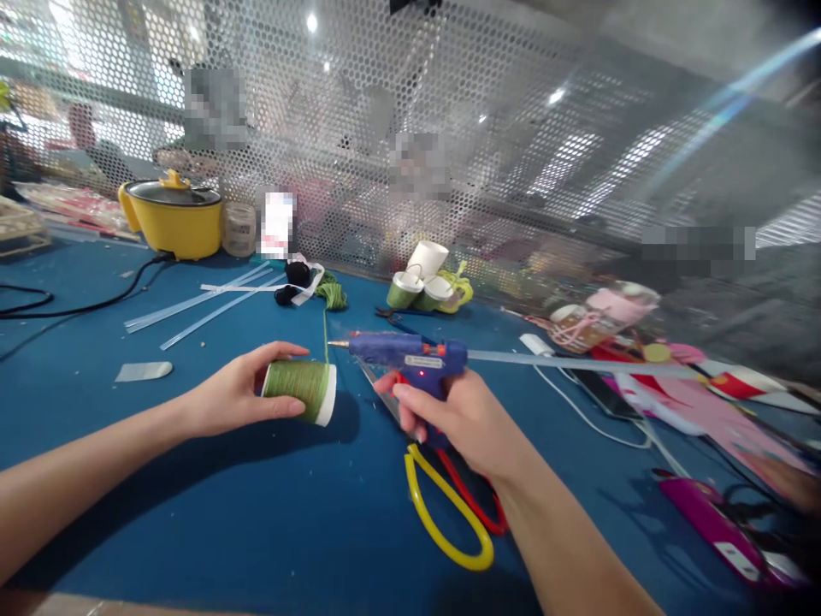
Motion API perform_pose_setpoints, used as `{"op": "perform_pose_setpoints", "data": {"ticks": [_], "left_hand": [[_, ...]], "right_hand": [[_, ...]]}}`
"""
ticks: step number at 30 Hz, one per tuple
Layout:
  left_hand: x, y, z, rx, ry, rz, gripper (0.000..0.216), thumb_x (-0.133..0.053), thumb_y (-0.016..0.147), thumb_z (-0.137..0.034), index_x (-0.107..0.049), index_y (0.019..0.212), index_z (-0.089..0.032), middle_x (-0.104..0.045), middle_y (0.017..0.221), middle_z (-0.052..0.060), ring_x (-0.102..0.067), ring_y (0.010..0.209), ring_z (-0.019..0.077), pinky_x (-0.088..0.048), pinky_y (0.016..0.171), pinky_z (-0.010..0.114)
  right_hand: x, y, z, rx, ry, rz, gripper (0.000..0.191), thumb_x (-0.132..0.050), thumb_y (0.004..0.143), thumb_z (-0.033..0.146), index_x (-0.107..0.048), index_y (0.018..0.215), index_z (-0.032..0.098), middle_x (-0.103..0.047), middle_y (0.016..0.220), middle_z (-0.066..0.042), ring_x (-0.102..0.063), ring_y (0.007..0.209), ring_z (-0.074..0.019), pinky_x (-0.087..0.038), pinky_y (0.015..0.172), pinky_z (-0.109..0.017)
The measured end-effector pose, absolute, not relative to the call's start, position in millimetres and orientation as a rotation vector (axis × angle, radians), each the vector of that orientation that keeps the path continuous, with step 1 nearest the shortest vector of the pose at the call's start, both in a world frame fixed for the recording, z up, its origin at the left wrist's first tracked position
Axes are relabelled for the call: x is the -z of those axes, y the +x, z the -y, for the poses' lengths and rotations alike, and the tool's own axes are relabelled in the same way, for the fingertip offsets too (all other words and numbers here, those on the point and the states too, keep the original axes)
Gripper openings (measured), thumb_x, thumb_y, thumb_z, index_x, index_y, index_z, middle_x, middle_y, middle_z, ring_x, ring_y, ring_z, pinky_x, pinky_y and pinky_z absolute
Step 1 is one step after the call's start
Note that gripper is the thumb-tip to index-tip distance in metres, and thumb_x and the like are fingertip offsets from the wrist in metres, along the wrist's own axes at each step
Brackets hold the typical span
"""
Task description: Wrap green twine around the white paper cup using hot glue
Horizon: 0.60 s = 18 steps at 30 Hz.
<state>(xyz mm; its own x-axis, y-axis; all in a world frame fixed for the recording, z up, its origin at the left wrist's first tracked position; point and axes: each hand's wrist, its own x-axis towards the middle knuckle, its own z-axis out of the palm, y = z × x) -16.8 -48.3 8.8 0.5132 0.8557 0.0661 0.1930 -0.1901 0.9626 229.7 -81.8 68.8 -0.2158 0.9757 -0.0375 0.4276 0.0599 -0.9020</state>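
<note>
A white paper cup (pixel 300 390), wound with green yarn, lies on its side in my left hand (pixel 247 387), which grips it between thumb and fingers. From the cup's white rim end, a green strand runs up to a yarn bundle (pixel 332 292). My right hand (pixel 458 415) is wrapped round a blue hot glue gun (pixel 410 352) with a red light on its body. Its metal nozzle points left, close to the strand and just above the cup's rim. A clear glue stick (pixel 564 363) sticks out of its back. Yellow and red handled scissors (pixel 449 522) lie partly hidden under my right hand.
Loose glue sticks (pixel 211 299) and a yellow electric pot (pixel 172 218) are at the left. Several wrapped cups (pixel 420 278) stand by the mesh panel, near pliers (pixel 401 321). A purple power strip (pixel 711 526), a phone (pixel 603 392) and cables lie at the right.
</note>
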Motion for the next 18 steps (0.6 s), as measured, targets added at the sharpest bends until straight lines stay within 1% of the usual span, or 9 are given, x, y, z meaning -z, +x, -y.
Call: {"op": "perform_pose_setpoints", "data": {"ticks": [1, 3, 5, 6, 9, 12, 18], "left_hand": [[-8.6, -17.2, 49.3, -0.767, 1.732, -0.893, 0.055, -0.066, 0.07, -0.036, -0.043, 0.118, -0.021, -0.058, 0.096, 0.003, -0.058, 0.081, 0.0192, -0.049, 0.071, 0.031], [-8.6, -17.5, 52.2, -0.743, 1.843, -0.868, 0.055, -0.065, 0.071, -0.036, -0.042, 0.12, -0.023, -0.056, 0.105, 0.004, -0.058, 0.087, 0.0201, -0.049, 0.075, 0.032], [-9.3, -16.9, 55.7, -0.712, 1.944, -0.822, 0.056, -0.065, 0.072, -0.035, -0.041, 0.122, -0.023, -0.055, 0.109, 0.005, -0.057, 0.091, 0.0209, -0.048, 0.079, 0.032], [-9.7, -16.3, 57.5, -0.697, 1.981, -0.799, 0.057, -0.065, 0.073, -0.035, -0.041, 0.123, -0.023, -0.055, 0.11, 0.006, -0.057, 0.092, 0.021, -0.047, 0.079, 0.032], [-10.0, -13.7, 61.9, -0.656, 2.048, -0.73, 0.056, -0.064, 0.074, -0.035, -0.04, 0.123, -0.022, -0.056, 0.11, 0.007, -0.058, 0.089, 0.0207, -0.048, 0.076, 0.031], [-9.4, -11.5, 64.1, -0.646, 2.097, -0.677, 0.056, -0.062, 0.076, -0.034, -0.038, 0.124, -0.022, -0.057, 0.112, 0.007, -0.058, 0.091, 0.0217, -0.048, 0.076, 0.031], [-11.4, -8.2, 67.2, -0.625, 2.216, -0.625, 0.06, -0.063, 0.076, -0.034, -0.036, 0.128, -0.022, -0.054, 0.118, 0.009, -0.053, 0.105, 0.0252, -0.042, 0.087, 0.035]], "right_hand": [[-66.1, 228.6, 81.2, -1.144, -1.38, 1.694, 0.019, -0.057, 0.077, 0.031, -0.064, 0.084, 0.016, -0.062, 0.064, -0.002, -0.056, 0.055, -0.0117, -0.047, 0.052, -0.026], [-59.5, 225.6, 78.0, -1.191, -1.31, 1.593, 0.019, -0.058, 0.076, 0.031, -0.065, 0.085, 0.016, -0.067, 0.08, -0.006, -0.062, 0.07, -0.0154, -0.05, 0.064, -0.029], [-52.6, 221.3, 74.0, -1.256, -1.252, 1.485, 0.02, -0.059, 0.075, 0.03, -0.065, 0.088, 0.016, -0.067, 0.092, -0.008, -0.063, 0.084, -0.019, -0.05, 0.074, -0.034], [-49.4, 218.7, 72.3, -1.299, -1.229, 1.452, 0.021, -0.06, 0.075, 0.03, -0.065, 0.089, 0.017, -0.067, 0.095, -0.008, -0.063, 0.088, -0.02, -0.049, 0.078, -0.035], [-42.6, 210.5, 69.8, -1.424, -1.164, 1.414, 0.022, -0.062, 0.074, 0.03, -0.065, 0.091, 0.017, -0.068, 0.097, -0.007, -0.063, 0.092, -0.0203, -0.047, 0.084, -0.037], [-40.6, 203.7, 69.5, -1.463, -1.121, 1.415, 0.022, -0.062, 0.074, 0.03, -0.065, 0.091, 0.017, -0.068, 0.097, -0.006, -0.062, 0.092, -0.02, -0.046, 0.087, -0.038], [-40.3, 197.1, 66.0, -1.508, -1.03, 1.367, 0.022, -0.063, 0.073, 0.028, -0.065, 0.092, 0.017, -0.067, 0.098, -0.006, -0.061, 0.096, -0.02, -0.044, 0.089, -0.037]]}}
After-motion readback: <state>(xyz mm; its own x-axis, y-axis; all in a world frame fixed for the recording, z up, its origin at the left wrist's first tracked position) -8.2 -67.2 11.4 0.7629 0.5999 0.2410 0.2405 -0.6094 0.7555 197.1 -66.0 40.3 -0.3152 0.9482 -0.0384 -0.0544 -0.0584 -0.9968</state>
